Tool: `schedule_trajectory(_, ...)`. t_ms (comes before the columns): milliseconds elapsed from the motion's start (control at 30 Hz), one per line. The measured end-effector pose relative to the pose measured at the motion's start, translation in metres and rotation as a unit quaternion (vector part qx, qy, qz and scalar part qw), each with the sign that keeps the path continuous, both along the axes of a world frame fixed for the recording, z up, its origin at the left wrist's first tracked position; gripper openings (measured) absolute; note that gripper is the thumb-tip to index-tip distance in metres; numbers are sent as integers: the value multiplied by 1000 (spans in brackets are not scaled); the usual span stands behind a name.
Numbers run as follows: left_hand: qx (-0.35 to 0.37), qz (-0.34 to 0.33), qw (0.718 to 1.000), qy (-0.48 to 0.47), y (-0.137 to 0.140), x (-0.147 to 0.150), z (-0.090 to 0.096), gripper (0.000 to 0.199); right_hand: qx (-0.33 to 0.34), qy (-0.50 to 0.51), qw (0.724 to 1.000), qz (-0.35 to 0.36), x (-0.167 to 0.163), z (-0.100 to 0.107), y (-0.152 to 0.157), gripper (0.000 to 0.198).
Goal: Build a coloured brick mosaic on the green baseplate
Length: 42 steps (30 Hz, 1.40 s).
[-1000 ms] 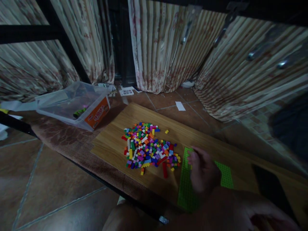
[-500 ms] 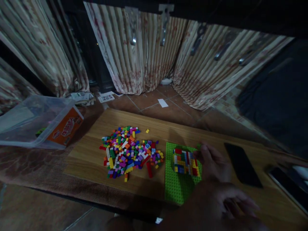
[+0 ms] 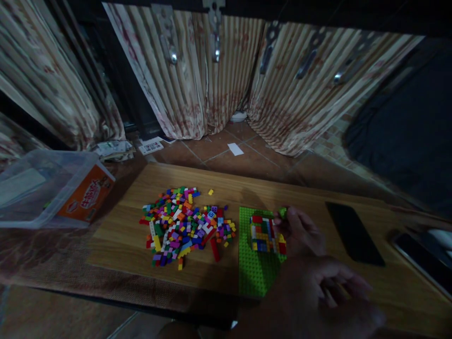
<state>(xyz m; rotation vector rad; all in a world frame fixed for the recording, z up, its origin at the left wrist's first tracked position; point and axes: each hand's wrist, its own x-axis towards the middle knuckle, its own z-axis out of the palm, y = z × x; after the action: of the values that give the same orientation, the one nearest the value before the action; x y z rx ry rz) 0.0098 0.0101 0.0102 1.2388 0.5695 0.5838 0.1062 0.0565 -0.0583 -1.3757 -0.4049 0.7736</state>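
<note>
My right hand pinches a small green toy brick between its fingertips, above the back right part of the green baseplate. A rectangular build of many-coloured toy bricks stands on the baseplate, its right side close to that hand. Nearer to me, my left hand crosses in front of the right wrist with fingers curled and pointing right. A yellowish patch shows among those fingers, too dark to make out.
A heap of loose toy bricks lies left of the baseplate on the wooden board. A clear plastic box with an orange label stands at the far left. On the right lie a flat black slab and a phone.
My right hand has moved slightly left with the green brick, which now shows more plainly. The left hand has risen a little. The whole view has shifted slightly.
</note>
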Motion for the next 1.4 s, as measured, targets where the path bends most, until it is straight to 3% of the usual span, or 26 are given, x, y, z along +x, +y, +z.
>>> schedule_trajectory(367,9,14,1000,-1,-1,3,-2,26,-2,6,1000,-7,-5,1,1,41)
schedule_trajectory(667,-4,12,1000,3,-3,1,1,26,-44,-11,996,78,3,-11,-3,54)
schedule_trajectory(967,18,10,1000,-19,-3,-1,-5,23,-23,-9,998,55,-2,-2,-1,53)
schedule_trajectory(1400,-23,18,1000,-7,-5,1,-3,25,-33,-2,998,53,-3,-2,-1,47)
